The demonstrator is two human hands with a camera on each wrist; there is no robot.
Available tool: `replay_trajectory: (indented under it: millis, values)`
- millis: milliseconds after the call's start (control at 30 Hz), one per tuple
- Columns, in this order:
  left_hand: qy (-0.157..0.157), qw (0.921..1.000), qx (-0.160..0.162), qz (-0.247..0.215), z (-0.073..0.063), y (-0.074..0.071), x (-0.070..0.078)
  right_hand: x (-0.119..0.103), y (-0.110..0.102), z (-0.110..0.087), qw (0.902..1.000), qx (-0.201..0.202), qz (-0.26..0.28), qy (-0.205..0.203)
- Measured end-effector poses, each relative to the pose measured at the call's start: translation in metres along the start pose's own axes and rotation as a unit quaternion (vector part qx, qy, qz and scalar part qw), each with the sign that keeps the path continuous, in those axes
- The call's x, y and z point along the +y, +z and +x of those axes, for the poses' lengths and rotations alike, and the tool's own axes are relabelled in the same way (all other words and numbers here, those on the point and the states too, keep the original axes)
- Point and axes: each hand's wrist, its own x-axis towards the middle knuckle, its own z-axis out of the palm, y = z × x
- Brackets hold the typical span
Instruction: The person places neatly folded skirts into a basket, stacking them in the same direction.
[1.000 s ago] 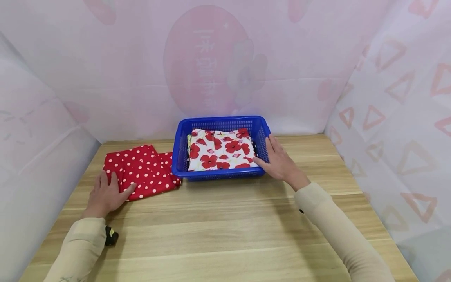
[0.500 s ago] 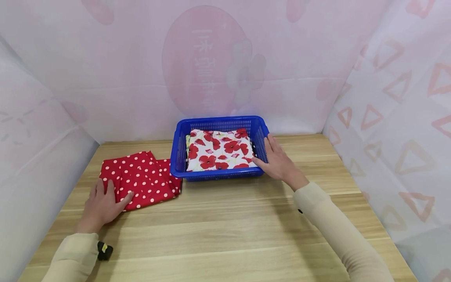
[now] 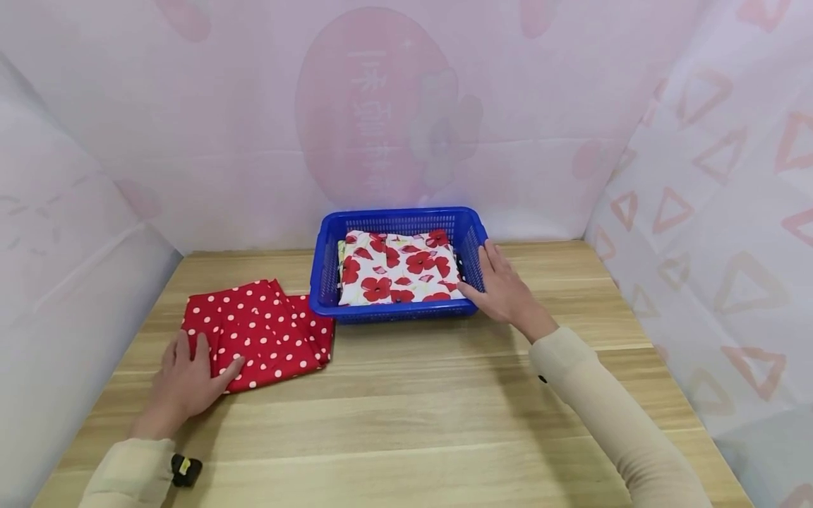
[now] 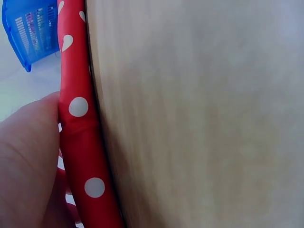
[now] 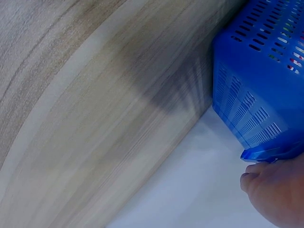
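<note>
A folded red cloth with white polka dots (image 3: 267, 331) lies on the table left of the basket. My left hand (image 3: 187, 381) rests on its near left corner with the fingers extended and the thumb apart; the left wrist view shows the thumb (image 4: 28, 147) at the thick folded edge (image 4: 88, 156). My right hand (image 3: 504, 289) touches the near right corner of the blue plastic basket (image 3: 327, 271), fingers straight along its side and thumb over the front rim. In the right wrist view, that hand (image 5: 280, 190) is at the basket's rim (image 5: 270, 153).
Inside the basket lies a folded white cloth with red flowers (image 3: 396, 271), with other fabric edges beneath it. Pale pink printed sheets (image 3: 540, 155) stand around the back and sides of the wooden table (image 3: 394, 416).
My left hand has drawn the red polka-dot cloth a little toward me over the table. My right hand and the basket have stayed in place.
</note>
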Motion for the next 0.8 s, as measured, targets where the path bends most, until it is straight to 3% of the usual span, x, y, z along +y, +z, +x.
replay_trajectory:
  millis: [400,633,800]
  values:
    - [0.002,0.9999,0.006,0.008,-0.027,0.003,0.018,0.003,-0.001,0.000,0.9999,0.008,-0.004,0.007]
    - [-0.013,0.9999,-0.007,0.004,-0.043,-0.001,0.022,0.001,0.000,0.000,1.0000,0.000,0.004,0.007]
    - [-0.017,0.9998,0.000,0.014,-0.052,-0.001,0.024,0.000,0.001,0.001,1.0000,0.001,0.001,0.008]
